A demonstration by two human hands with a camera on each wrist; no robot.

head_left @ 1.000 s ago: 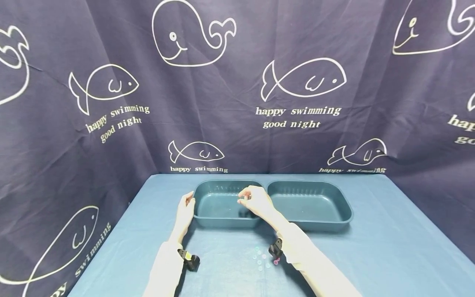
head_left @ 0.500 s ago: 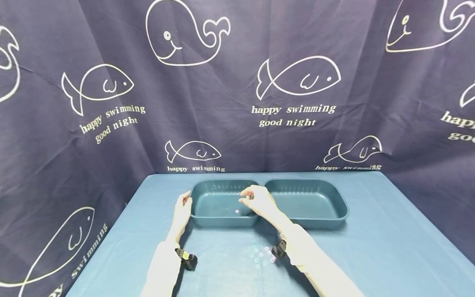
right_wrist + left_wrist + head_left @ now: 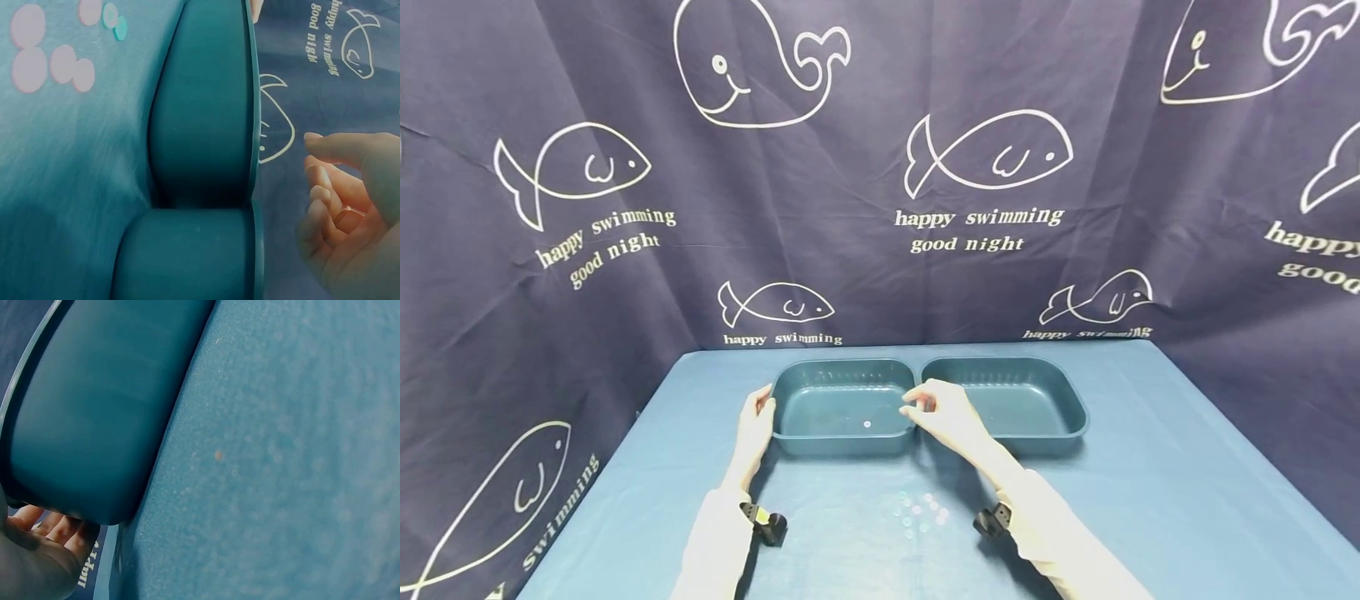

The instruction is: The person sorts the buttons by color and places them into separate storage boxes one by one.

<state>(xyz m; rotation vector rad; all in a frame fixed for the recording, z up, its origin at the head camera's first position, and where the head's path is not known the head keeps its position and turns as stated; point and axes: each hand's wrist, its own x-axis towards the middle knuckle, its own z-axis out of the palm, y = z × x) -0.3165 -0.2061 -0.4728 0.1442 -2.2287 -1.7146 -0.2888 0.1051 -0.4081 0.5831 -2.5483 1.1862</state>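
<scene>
In the head view my left hand [image 3: 754, 429] is at the left end of the left teal box [image 3: 842, 446]. Its fingers [image 3: 59, 528] rest against the outside of the end wall in the left wrist view. Inside that box a small pale pink disc [image 3: 867, 424] lies on the floor. Over the walls where the two boxes meet hovers my right hand [image 3: 951, 417], fingers loosely bent. Between its thumb and index fingertip [image 3: 312, 139] nothing shows. Several flat round discs [image 3: 29, 69], pink and light teal, lie on the table in front of the boxes.
Beside the left box stands a second teal box [image 3: 1022, 412] of the same kind, its floor in view. Blue cloth covers the table [image 3: 1150, 500]. A dark curtain [image 3: 865, 192] with white fish and whale drawings hangs behind and at both sides.
A pink disc has appeared on the left box's floor. My right hand has moved right, away from above it, to the boxes' meeting walls. The left hand stays at the box's end.
</scene>
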